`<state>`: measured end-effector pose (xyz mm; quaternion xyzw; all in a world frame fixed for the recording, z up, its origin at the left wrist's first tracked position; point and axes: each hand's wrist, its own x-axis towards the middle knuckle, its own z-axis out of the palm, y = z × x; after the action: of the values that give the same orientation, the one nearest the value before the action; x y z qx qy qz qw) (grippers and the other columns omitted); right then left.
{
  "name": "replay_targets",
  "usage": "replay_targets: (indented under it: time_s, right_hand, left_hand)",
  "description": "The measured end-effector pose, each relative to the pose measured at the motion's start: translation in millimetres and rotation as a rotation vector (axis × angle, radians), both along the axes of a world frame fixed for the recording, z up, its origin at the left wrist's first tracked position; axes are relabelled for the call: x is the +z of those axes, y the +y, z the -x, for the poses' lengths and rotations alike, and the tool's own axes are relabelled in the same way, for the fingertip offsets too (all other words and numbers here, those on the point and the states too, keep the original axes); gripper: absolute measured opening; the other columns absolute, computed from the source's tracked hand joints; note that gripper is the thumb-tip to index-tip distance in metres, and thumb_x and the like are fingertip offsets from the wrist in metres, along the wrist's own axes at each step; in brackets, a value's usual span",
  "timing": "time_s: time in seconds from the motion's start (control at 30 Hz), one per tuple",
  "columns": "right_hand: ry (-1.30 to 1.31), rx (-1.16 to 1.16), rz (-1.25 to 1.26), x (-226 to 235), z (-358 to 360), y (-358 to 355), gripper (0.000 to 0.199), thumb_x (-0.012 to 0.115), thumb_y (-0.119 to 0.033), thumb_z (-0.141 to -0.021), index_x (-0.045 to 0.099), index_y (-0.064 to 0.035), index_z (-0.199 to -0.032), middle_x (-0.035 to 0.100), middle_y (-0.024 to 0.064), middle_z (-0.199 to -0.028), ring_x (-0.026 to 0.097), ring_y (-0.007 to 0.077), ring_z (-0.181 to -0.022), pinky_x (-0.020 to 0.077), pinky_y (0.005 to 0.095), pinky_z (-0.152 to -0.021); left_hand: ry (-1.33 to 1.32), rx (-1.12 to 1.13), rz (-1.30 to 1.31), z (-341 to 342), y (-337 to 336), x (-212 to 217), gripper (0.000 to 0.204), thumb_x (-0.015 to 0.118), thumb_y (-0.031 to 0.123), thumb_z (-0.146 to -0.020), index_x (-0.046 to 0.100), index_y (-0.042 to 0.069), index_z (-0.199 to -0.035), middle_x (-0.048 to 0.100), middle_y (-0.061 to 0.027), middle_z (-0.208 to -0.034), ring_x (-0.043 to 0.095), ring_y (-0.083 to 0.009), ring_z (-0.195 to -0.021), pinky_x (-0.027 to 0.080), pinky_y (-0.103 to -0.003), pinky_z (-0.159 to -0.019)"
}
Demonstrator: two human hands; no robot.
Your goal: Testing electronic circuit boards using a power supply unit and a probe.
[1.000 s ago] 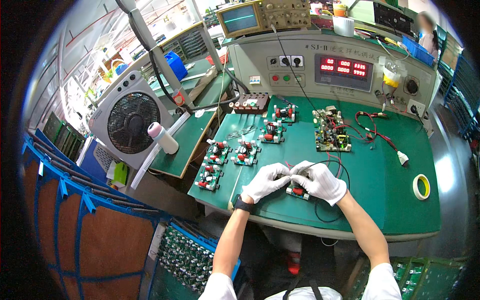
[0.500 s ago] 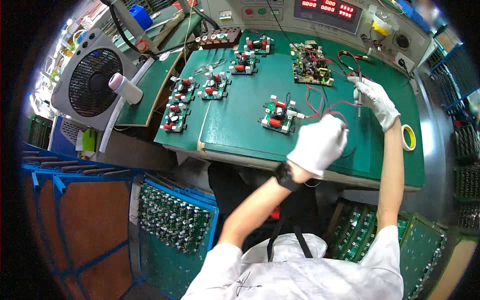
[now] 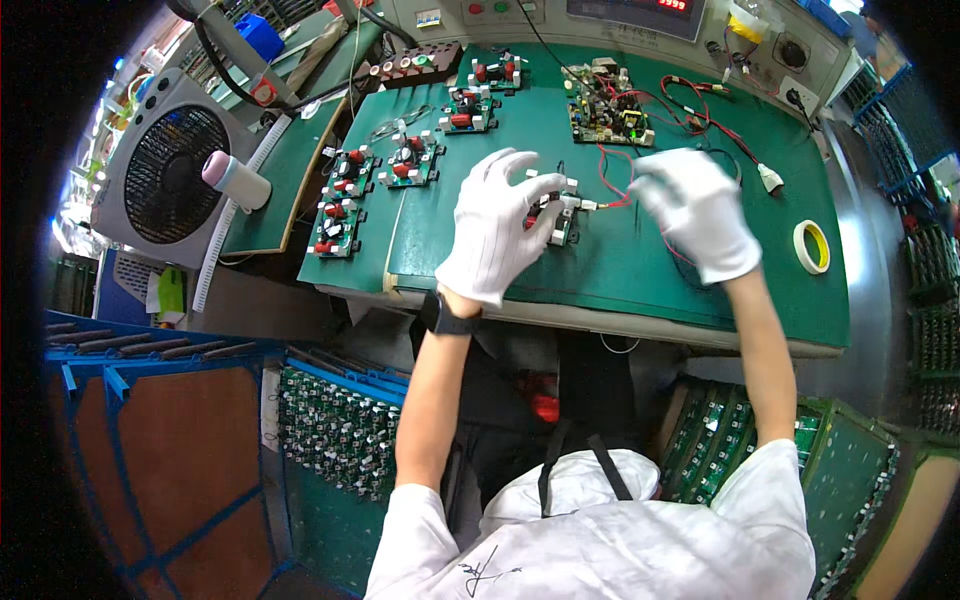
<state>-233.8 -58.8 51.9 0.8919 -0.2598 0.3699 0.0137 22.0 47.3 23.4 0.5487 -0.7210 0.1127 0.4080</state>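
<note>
My left hand, in a white glove, is open at the left side of a small green circuit board with red and white parts. Its thumb and forefinger curve apart over the board's edge and cover part of it. My right hand, also gloved, hovers to the right of that board over the red wires. Motion smears its fingers, so what they hold, if anything, does not show. The red wires run from the board's white connector up toward a larger populated circuit board at the back.
Several similar boards stand on the left of the green mat. A tape roll lies at the right, below a white plug on a cable. A test panel lines the back; a fan and bottle stand left.
My left hand has moved left to the small board and its fingers have spread. My right hand has come down and left; the slim metal tool it held no longer shows. The view has shifted slightly.
</note>
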Motion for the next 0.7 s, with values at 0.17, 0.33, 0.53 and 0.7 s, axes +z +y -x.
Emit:
replay_targets:
  time_s: [0.17, 0.33, 0.53, 0.7]
  right_hand:
    - [0.158, 0.133, 0.089, -44, -49, 4, 0.032, 0.081, -0.027, -0.082, 0.075, -0.0115, -0.109, 0.071, 0.0070, -0.093, 0.069, 0.0283, -0.095, 0.0532, 0.0416, -0.092]
    - [0.100, 0.125, 0.126, -52, -55, 1, 0.026, 0.082, -0.023, -0.080, 0.076, -0.0132, -0.103, 0.072, 0.0061, -0.090, 0.070, 0.0259, -0.093, 0.0532, 0.0418, -0.092]
    - [0.007, 0.164, 0.133, -52, -39, 2, 0.016, 0.080, -0.018, -0.080, 0.076, -0.0130, -0.095, 0.073, 0.0046, -0.086, 0.071, 0.0265, -0.089, 0.0528, 0.0433, -0.091]
    - [0.036, 0.107, 0.037, -47, 1, -10, 0.026, 0.081, -0.020, -0.081, 0.076, -0.0109, -0.105, 0.074, 0.0078, -0.096, 0.071, 0.0290, -0.096, 0.0524, 0.0439, -0.094]
  left_hand:
    - [-0.177, -0.101, -0.050, -9, -23, -17, 0.021, 0.083, 0.025, -0.084, 0.079, 0.021, -0.104, 0.069, -0.0144, -0.127, 0.062, -0.0368, -0.125, 0.052, -0.048, -0.101]
    - [-0.211, -0.111, -0.108, -15, -28, -13, 0.016, 0.081, 0.022, -0.084, 0.078, 0.019, -0.100, 0.069, -0.0100, -0.127, 0.063, -0.0338, -0.123, 0.054, -0.044, -0.100]
    - [-0.173, -0.096, -0.172, -15, -23, -18, 0.015, 0.080, 0.021, -0.086, 0.077, 0.017, -0.100, 0.070, -0.0073, -0.126, 0.065, -0.0306, -0.118, 0.057, -0.040, -0.095]
    - [-0.023, -0.090, -0.129, -11, -14, -13, 0.024, 0.078, 0.026, -0.091, 0.072, 0.011, -0.109, 0.070, -0.0104, -0.128, 0.066, -0.0324, -0.117, 0.057, -0.041, -0.096]
